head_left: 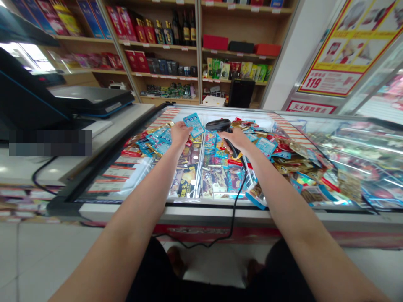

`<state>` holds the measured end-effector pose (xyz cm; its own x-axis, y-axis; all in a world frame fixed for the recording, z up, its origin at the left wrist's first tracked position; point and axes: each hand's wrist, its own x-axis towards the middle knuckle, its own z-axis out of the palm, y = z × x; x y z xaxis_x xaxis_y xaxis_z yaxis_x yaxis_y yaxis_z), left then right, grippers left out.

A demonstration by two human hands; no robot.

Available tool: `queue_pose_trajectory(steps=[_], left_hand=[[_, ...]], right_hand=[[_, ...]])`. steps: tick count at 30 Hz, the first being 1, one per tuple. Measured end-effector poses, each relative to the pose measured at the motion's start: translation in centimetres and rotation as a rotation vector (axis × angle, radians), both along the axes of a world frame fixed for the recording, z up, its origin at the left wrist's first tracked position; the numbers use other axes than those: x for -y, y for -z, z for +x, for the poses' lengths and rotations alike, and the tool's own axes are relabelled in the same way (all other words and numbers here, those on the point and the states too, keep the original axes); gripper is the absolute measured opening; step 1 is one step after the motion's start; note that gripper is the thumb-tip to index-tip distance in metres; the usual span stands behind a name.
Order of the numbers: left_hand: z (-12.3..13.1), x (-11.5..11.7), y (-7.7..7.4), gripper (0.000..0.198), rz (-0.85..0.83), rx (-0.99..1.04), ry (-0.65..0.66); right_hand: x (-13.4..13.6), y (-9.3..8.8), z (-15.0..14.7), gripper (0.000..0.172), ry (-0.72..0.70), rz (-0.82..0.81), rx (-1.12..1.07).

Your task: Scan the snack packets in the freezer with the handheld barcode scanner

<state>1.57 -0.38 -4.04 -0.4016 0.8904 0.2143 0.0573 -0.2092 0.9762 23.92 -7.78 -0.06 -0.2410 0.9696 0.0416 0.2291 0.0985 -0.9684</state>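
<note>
Two bare forearms point(141, 197) extended over the front edge of a glass-topped display case point(201, 212). One blue packet point(193, 123) was located at the fingertips of the left hand point(180, 133), gripped by its lower left side between closed thumb and fingers, above the surface toward the back edge. The right hand point(235, 138) was wrapped around the handle of a black scanner point(217, 124), its head just beside the packet. Loose packets lay in a left pile point(154, 141) and a larger right pile point(302, 165), which the right forearm partly covered. Stocked shelves point(157, 45) stood beyond the back edge; a counter point(140, 110) with a flat black device point(94, 100) adjoined the left edge. A black cable point(234, 212) crossed the front edge and hung below it.
</note>
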Motion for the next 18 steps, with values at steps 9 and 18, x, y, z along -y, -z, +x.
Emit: queue_pose_trajectory(steps=[9, 18], left_hand=[[-0.12, -0.20, 0.25, 0.022, 0.018, -0.019, -0.005], [-0.12, -0.07, 0.02, 0.020, -0.004, -0.030, -0.014]], right_hand=[[0.21, -0.24, -0.09, 0.036, 0.003, -0.003, 0.012], [0.39, -0.30, -0.14, 0.034, 0.005, -0.011, 0.025]])
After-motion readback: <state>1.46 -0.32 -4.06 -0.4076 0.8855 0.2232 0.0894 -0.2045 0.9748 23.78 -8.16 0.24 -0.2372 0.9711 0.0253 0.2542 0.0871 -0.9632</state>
